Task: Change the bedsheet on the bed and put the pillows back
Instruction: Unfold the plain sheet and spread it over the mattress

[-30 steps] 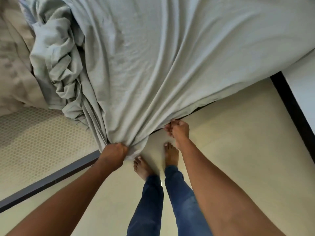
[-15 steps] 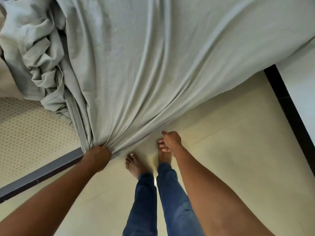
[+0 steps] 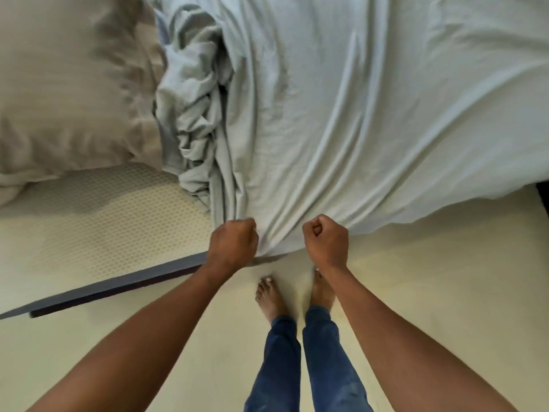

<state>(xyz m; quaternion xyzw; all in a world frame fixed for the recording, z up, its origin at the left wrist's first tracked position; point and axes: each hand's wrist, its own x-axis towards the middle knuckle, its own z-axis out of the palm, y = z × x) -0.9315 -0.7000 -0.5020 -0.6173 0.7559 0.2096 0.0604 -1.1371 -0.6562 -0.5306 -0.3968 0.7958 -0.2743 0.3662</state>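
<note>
A pale grey-green bedsheet (image 3: 341, 114) is spread over the bed and hangs off its near edge, with a bunched, crumpled part (image 3: 193, 114) along its left side. My left hand (image 3: 233, 245) grips the sheet's hem in a fist. My right hand (image 3: 326, 242) is also fisted on the hem, just to the right. A beige pillow (image 3: 74, 84) lies at the upper left on the bare mattress (image 3: 104, 227), whose honeycomb-patterned cover shows beside the sheet.
The mattress's dark edge (image 3: 118, 288) runs diagonally at the left. My bare feet (image 3: 271, 298) and blue jeans (image 3: 297, 367) stand on the cream floor (image 3: 430, 278) right by the bed. A dark strip (image 3: 543, 197) shows at the far right.
My right hand has come up from the floor side and taken hold of the hem. Both hands now sit close together, and the view has shifted so the pillow shows.
</note>
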